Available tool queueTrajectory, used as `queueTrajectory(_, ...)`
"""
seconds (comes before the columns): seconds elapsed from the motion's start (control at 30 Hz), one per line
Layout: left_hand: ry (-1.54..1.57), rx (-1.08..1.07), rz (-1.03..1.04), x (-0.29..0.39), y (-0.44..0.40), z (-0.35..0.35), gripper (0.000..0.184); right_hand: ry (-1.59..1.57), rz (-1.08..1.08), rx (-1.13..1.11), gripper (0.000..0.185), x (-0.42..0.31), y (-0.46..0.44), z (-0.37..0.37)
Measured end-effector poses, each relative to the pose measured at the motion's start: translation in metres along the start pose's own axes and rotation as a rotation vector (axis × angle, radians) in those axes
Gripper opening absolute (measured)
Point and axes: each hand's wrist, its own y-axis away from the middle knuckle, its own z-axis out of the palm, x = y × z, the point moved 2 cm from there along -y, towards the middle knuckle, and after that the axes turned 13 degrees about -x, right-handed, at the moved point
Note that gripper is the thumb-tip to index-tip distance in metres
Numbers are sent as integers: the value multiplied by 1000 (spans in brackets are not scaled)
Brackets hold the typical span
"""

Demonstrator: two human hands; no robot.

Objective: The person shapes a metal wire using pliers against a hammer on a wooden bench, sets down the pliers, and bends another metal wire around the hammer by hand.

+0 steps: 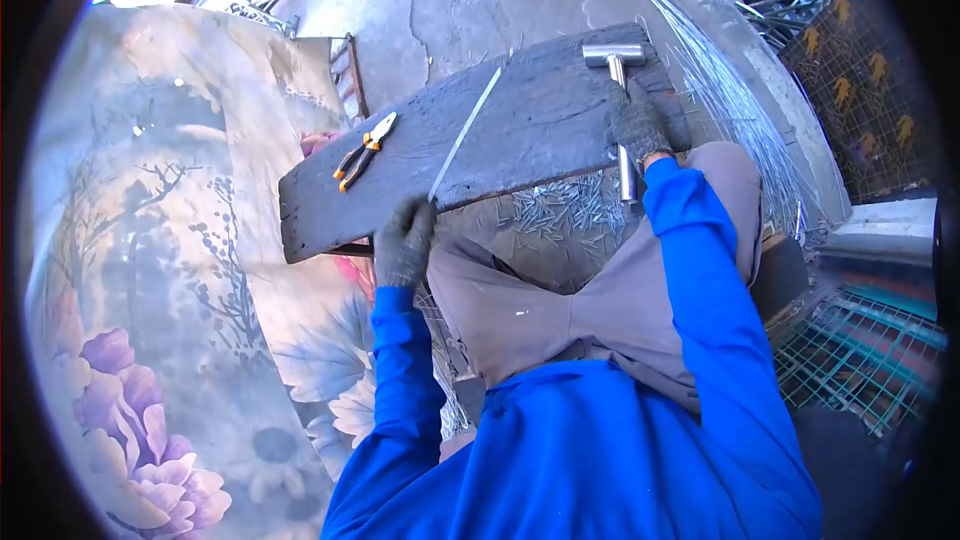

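In a dark glove, my left hand [404, 242] is closed on the near end of a thin flat metal strip [466, 132]. The strip reaches away across a dark wooden board [540, 110]. My right hand [638, 126], also gloved, grips the handle of a metal hammer [614, 56]. The hammer's head points away from me at the board's far right, and the handle's end shows below the hand. Pliers with orange and black handles [366, 151] lie on the board's left part, apart from both hands.
Many short cut metal pieces [570, 208] lie on the ground under the board's near edge. Long thin metal rods [715, 70] are spread at the right. A flowered cloth [200, 270] hangs on the left. Green wire mesh [865, 350] sits low on the right.
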Motion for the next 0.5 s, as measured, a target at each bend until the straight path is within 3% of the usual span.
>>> queueTrajectory(0.1,21,-78,-50,-63,23,21,22,-93,79,-62,48,6,-8,2)
queueTrajectory(0.33,123,-118,-294,-95,61,52,31,-131,15,-61,42,-1,-5,-1)
queueTrajectory(0.4,132,-90,-278,-102,67,55,32,-328,116,-118,38,-24,15,-6)
queueTrajectory(0.5,55,-68,-182,-116,72,56,31,-296,85,-93,37,-27,19,-4)
